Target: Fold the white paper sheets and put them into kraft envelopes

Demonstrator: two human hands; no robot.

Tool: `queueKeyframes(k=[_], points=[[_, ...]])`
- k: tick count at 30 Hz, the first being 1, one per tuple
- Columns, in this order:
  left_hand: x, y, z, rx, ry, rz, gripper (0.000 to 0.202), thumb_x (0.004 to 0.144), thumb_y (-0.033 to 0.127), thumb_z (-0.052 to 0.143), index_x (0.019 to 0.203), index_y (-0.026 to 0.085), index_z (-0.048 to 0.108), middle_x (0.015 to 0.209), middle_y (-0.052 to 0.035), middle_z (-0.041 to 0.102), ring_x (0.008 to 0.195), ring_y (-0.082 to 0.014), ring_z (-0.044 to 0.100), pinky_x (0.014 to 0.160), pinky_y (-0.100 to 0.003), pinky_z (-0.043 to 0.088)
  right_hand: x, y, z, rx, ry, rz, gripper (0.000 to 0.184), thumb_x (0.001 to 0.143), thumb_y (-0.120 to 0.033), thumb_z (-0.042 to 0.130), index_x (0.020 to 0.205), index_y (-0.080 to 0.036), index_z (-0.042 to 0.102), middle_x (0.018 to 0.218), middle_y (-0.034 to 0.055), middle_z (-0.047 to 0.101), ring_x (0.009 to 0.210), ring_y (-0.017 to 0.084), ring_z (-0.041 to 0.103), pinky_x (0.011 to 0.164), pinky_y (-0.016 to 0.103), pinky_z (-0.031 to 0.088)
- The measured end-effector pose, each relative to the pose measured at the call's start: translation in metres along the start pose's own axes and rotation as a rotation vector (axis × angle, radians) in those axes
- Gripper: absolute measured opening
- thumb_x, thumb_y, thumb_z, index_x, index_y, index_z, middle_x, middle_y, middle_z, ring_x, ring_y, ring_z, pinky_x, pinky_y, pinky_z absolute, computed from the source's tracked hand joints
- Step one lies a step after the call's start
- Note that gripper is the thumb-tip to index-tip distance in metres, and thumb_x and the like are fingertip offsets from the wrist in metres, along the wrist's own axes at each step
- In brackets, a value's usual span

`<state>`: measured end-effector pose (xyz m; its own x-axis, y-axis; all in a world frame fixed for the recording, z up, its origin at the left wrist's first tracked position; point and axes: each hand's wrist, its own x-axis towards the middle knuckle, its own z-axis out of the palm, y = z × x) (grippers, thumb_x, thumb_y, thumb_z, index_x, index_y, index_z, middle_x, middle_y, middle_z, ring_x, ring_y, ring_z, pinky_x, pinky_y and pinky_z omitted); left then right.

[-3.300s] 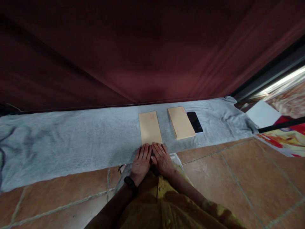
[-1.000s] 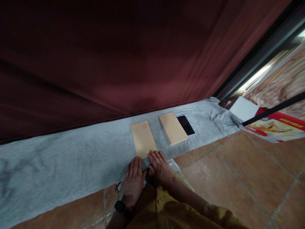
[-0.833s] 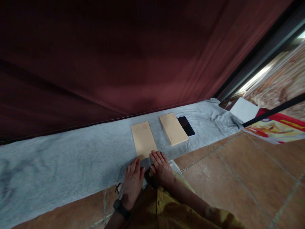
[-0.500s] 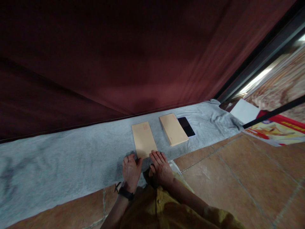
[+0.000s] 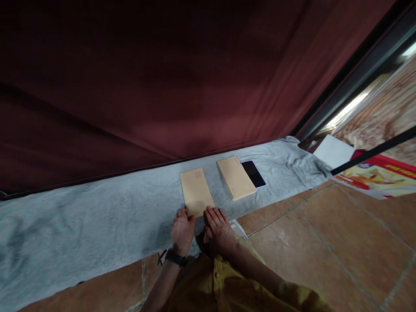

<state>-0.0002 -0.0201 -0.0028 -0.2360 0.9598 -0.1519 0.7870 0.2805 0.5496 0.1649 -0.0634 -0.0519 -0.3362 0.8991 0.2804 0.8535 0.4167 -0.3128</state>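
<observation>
A brown paper envelope (image 5: 196,190) with a small reddish printed mark at its far right corner lies flat on the grey cloth. At its near left corner, my left hand (image 5: 182,232) has curled fingers and the thumb closed on the paper edge. My right hand (image 5: 221,230) rests at the near right corner, its fingers stretched out flat and touching the envelope there. Its thumb is partly in shadow below. To the right lies a stack of similar brown envelopes (image 5: 236,177), partly covering a dark-screened phone (image 5: 256,174).
The grey cloth (image 5: 107,216) covers a long narrow surface against a dark red curtain (image 5: 182,86). Tiled floor (image 5: 312,242) runs along its near edge. At the right are a white box (image 5: 334,151), a red and yellow printed package (image 5: 377,175) and a dark bar (image 5: 373,151).
My left hand has shifted slightly to the right, and its fingers have curled in closer to the envelope's corner. My right hand has stayed nearly still.
</observation>
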Motion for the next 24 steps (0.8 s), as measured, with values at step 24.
queueKeyframes(k=[24], points=[[-0.018, 0.043, -0.036, -0.921, -0.265, -0.145, 0.035, 0.062, 0.046, 0.075, 0.076, 0.018, 0.059, 0.053, 0.0046, 0.059, 0.046, -0.0106, 0.052, 0.044, -0.022, 0.034, 0.028, -0.014, -0.025, -0.025, 0.041, 0.126, 0.043, 0.098, -0.016, 0.048, 0.14, -0.018, 0.059, 0.141, 0.0129, 0.061, 0.115, 0.026, 0.064, 0.098, 0.039, 0.05]])
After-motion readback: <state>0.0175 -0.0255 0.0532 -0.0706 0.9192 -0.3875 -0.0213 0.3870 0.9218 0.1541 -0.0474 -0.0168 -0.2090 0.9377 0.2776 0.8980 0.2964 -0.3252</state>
